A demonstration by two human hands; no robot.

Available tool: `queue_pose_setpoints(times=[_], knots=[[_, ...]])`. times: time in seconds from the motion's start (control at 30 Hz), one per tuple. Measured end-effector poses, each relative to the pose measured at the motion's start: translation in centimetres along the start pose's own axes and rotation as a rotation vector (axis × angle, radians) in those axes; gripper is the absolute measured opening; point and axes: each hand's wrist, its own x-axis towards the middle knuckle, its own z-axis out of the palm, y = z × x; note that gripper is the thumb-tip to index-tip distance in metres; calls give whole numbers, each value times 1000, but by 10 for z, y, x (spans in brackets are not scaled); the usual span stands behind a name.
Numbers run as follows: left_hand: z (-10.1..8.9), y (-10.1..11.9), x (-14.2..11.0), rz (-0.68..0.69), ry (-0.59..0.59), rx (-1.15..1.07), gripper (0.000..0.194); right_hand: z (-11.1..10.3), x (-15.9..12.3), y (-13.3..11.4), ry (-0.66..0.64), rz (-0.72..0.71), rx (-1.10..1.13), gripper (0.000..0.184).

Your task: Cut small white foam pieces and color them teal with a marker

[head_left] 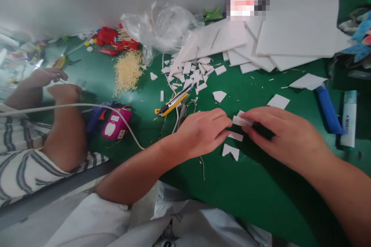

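My right hand (282,131) pinches a small white piece of foam board (240,120) between thumb and fingers. Opposite it, my left hand (203,131) has its fingertips closed on a narrow white foam strip (236,136). The two pieces are close together but look apart. Just below lies a notched white foam piece (231,151) on the green table (246,197). Beyond my left hand rests a yellow utility knife (173,104) with its blade toward the foam scraps (199,73). A square foam piece (278,101) lies behind my right hand.
White foam sheets (298,23) are stacked at the back right. A blue tool (329,108) and a white glue tube (348,119) lie at right. Left are a plastic bag (162,27), yellow shreds (127,71), a magenta power adapter (117,123), a cable (127,125) and a co-worker's arms (65,123).
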Motion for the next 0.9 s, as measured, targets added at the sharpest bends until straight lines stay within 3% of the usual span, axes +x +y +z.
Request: queue_pose_setpoints(times=[0.13, 0.43, 0.7, 0.9], knots=[[1, 1, 1, -17, -97, 28, 18, 1, 0, -1, -15, -34, 7, 14], [0, 2, 2, -28, -145, 61, 19, -2, 2, -1, -25, -143, 0, 15], [-2, -1, 2, 60, -149, 102, 20, -3, 1, -1, -87, -127, 94, 16], [0, -1, 2, 52, -176, 100, 20, -2, 4, 3, -68, -107, -21, 21]])
